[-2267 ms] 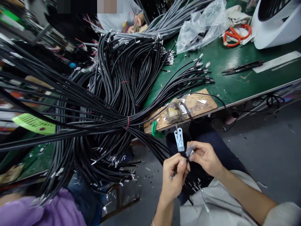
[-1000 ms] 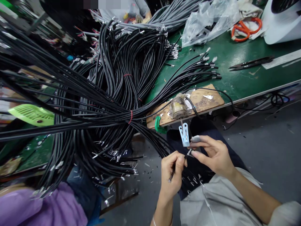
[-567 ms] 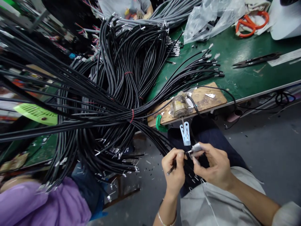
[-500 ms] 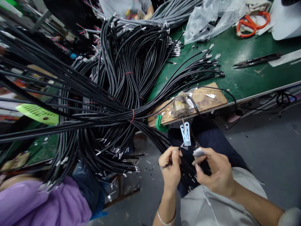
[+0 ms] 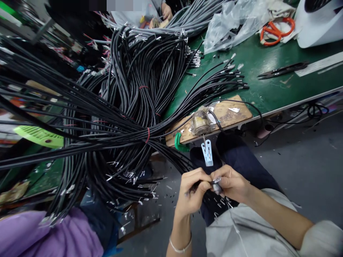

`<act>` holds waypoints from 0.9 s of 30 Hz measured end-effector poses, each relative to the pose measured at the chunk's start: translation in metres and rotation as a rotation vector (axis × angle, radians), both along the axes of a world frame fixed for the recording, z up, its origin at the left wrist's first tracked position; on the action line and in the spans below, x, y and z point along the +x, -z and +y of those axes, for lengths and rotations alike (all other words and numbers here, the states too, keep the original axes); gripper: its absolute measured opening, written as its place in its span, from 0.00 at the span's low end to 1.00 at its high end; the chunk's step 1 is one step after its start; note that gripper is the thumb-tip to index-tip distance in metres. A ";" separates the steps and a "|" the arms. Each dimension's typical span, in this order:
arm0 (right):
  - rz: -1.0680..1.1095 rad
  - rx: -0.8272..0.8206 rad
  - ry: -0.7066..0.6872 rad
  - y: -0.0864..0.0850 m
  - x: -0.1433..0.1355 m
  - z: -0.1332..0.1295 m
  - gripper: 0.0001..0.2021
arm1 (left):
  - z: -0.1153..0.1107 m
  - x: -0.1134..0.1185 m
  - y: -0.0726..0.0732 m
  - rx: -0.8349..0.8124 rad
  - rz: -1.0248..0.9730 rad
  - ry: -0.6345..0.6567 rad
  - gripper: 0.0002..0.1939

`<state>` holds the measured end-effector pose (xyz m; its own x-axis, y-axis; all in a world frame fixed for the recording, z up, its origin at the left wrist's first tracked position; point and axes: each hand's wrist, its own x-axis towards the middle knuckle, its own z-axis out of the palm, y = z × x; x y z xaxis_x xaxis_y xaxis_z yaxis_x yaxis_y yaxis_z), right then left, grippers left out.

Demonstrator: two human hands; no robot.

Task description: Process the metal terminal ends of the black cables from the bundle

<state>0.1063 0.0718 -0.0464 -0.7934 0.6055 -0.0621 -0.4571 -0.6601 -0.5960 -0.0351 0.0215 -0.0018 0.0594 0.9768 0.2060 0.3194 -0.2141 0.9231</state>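
My left hand [image 5: 194, 189] is closed around a black cable near its end. The cable's silvery tip [image 5: 215, 181] sticks out past the left thumb and forefinger. My right hand [image 5: 233, 182] pinches at that tip, and the two hands nearly touch. Something grey and silvery [image 5: 216, 189] shows at the right fingertips; whether it is tape round a finger or a loose piece, I cannot tell. Just beyond my hands, a light blue clothes peg [image 5: 207, 153] hangs from the shaft of a small tape-wrapped motor [image 5: 201, 122]. More black cables [image 5: 174, 155] run from the bench toward my left hand.
The motor sits on a wooden board [image 5: 235, 113], with a green clamp [image 5: 180, 142] at its edge. A large heap of black cables [image 5: 150, 71] covers the bench's left part. Snips [image 5: 284, 69], orange-handled scissors [image 5: 277, 32] and a plastic bag [image 5: 225, 25] lie right. Co-workers sit left and opposite.
My hands have come together; the right hand moved left and now pinches at the cable end held in the left. The view has shifted slightly.
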 end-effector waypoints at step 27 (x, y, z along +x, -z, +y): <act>0.060 -0.054 0.020 0.004 -0.015 0.056 0.22 | 0.002 0.011 0.007 -0.069 -0.077 -0.254 0.11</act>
